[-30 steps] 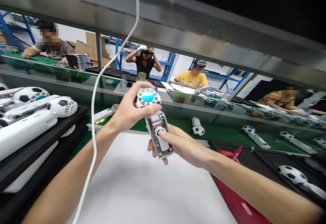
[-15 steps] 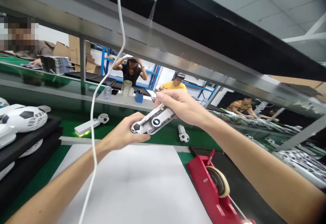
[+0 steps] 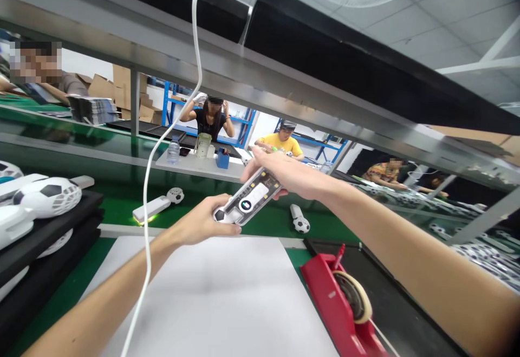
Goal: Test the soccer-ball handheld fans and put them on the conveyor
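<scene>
Device slants in midair, left hand grasping its football end, right hand gripping the other. A slack grip could let it fall.

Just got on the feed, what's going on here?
A person is holding up a white handheld device with a clear panel in both hands. The left hand grips the football-patterned end; the right hand holds the other end. Below lies a white sheet, with a red tape dispenser to its right. Beyond, a similar device glows yellow-green on the green surface.
</scene>
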`<state>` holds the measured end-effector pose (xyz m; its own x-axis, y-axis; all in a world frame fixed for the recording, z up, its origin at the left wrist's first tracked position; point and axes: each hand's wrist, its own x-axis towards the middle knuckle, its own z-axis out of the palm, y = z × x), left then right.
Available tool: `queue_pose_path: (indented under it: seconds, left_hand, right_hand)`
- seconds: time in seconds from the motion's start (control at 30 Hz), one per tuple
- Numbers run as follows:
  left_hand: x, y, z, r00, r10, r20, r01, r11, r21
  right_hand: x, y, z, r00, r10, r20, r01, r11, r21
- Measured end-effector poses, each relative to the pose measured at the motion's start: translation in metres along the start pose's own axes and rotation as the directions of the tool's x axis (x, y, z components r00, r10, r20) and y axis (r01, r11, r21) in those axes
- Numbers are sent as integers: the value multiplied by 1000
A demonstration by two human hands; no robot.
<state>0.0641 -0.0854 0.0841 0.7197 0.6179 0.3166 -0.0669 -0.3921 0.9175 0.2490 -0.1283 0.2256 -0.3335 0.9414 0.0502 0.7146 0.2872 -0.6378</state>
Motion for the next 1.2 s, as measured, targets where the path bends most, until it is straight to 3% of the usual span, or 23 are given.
queue_pose_path:
  seconds: [0.2, 0.4, 0.93, 1.2]
  left_hand:
    - [2, -6, 7, 996, -17, 88, 32, 983, -182]
    - [2, -8, 10, 994, -27, 108, 53, 965, -255]
    - [1, 1, 15, 995, -4, 95, 20, 986, -163]
    - [0, 4, 15, 996, 20, 82, -8, 989, -145]
  right_hand:
    - [1, -9, 1, 995, -28, 95, 23, 998, 61]
    - [-3, -11, -1, 996, -9, 84, 4, 998, 62]
    - [-30, -28, -2, 992, -101, 82, 106, 992, -66]
    - [-34, -26, -3, 991, -91, 100, 98, 993, -71]
